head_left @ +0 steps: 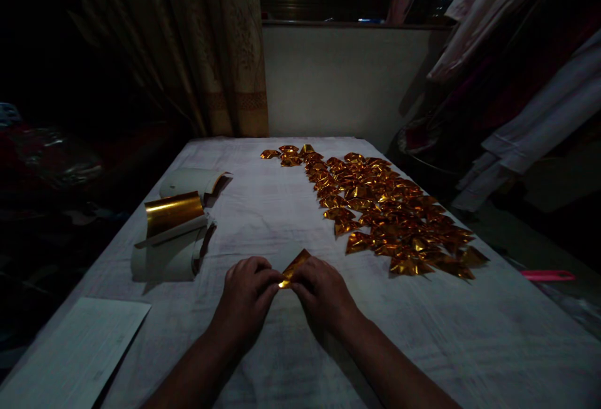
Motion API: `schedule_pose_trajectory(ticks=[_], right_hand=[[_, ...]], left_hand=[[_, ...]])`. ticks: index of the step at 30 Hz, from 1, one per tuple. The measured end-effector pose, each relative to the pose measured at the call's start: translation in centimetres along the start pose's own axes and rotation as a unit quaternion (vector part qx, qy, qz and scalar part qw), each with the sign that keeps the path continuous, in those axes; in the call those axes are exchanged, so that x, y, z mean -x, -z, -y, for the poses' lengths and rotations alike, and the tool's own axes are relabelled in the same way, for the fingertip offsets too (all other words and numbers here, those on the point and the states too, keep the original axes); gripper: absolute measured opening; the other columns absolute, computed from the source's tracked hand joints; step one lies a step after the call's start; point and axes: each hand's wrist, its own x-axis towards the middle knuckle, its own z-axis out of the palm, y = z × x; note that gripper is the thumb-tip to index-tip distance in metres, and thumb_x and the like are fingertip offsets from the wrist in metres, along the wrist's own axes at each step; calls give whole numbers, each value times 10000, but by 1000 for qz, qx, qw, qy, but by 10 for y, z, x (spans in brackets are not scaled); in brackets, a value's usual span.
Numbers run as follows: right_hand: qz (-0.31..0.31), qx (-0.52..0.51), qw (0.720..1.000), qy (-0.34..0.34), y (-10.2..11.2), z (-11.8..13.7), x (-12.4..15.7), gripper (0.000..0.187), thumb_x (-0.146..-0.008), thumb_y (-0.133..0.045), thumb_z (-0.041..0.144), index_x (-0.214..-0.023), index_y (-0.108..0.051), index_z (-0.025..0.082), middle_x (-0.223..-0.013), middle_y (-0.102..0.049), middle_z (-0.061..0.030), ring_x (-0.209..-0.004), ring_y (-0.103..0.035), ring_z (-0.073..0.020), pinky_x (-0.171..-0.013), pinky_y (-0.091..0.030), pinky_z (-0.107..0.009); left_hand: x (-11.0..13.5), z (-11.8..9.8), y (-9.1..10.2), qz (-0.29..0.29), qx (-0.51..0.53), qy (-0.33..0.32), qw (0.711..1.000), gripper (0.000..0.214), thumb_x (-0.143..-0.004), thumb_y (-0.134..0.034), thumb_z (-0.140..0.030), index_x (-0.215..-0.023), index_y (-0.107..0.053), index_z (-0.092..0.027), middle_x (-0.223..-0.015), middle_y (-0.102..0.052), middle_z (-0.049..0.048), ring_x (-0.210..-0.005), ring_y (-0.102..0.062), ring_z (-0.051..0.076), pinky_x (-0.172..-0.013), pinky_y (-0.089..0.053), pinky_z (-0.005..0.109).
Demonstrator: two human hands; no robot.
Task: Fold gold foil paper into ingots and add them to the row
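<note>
Both hands meet at the near middle of the table, which is covered by a pale cloth. The left hand is curled, fingers bent inward, thumb and fingertips pinching the near end of a small gold foil piece. The right hand mirrors it, fingers closed on the same piece from the other side; the two hands' fingertips nearly touch. The foil piece rises between them, its far corner tilted up and away, with a grey underside showing. Whether its near end rests on the cloth cannot be told in this dim light. Both forearms come in from the bottom edge, angled toward each other, wrists low over the cloth. Beyond the right hand lies a long spread of folded gold pieces, running from the far middle toward the right edge. To the left of the hands sits a stack of curled foil sheets, gold face up on top, grey sheets under it. A white paper lies at the near left corner. A curtain hangs behind the table.
</note>
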Motion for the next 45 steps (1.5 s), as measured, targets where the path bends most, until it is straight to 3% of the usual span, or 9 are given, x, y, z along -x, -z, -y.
schedule_pose_trajectory(ticks=[10, 14, 19, 29, 34, 40, 45], right_hand=[[-45, 29, 997, 61, 0, -10, 2, 173, -833, -617, 80, -864, -688, 235, -878, -675, -13, -859, -616, -179, -777, -458, -296], [-95, 80, 991, 52, 5, -23, 3, 258, -808, -562, 37, -952, -678, 217, -1035, -684, -72, -983, -600, -232, -857, -468, -358], [-78, 114, 990, 27, 8, -32, 3, 379, -788, -536, 11, -1080, -647, 225, -1164, -677, -85, -1061, -583, -252, -898, -460, -394], [-70, 55, 996, -3, 13, -30, 1, 480, -718, -505, -21, -1095, -666, 229, -1025, -686, -52, -987, -601, -226, -889, -461, -359], [-36, 38, 998, 33, 16, -31, 3, 369, -803, -581, 35, -1104, -667, 231, -1032, -682, -48, -989, -607, -216, -881, -464, -354], [-25, 71, 993, 91, 16, -27, 4, 244, -867, -620, 109, -1081, -669, 215, -987, -678, -61, -936, -607, -217, -833, -471, -353], [-22, 31, 988, 148, 16, -30, 4, 300, -870, -600, 95, -1134, -654, 227, -1023, -668, -67, -936, -603, -204, -814, -495, -335]], left_hand=[[2, -5, 3, -3, -16, -20, 1000, 179, -882, -604, -176, -967, -719, -283, -1002, -641, 13, -984, -577, 229, -898, -413, 430], [1, -11, 5, 2, -35, -34, 999, 109, -871, -651, -217, -956, -700, -263, -1014, -645, 24, -991, -570, 238, -908, -402, 440], [0, -13, 5, -13, -46, -48, 998, 70, -888, -657, -251, -940, -704, -258, -1012, -656, 30, -969, -577, 226, -897, -410, 421], [-3, -10, 7, -58, -158, -146, 975, 118, -944, -586, -199, -932, -692, -250, -930, -720, 24, -875, -602, 215, -838, -397, 404], [-1, -10, 9, -44, -199, -161, 966, 166, -956, -539, -162, -974, -689, -230, -939, -740, 39, -869, -617, 227, -817, -412, 404], [11, -16, 2, -43, -185, -166, 968, 253, -945, -577, -212, -1187, -649, -191, -1139, -720, 92, -1031, -640, 264, -906, -432, 427], [14, -18, 1, -29, -176, -157, 971, 255, -949, -566, -220, -1187, -650, -189, -1205, -694, 95, -1079, -639, 265, -967, -443, 446]])
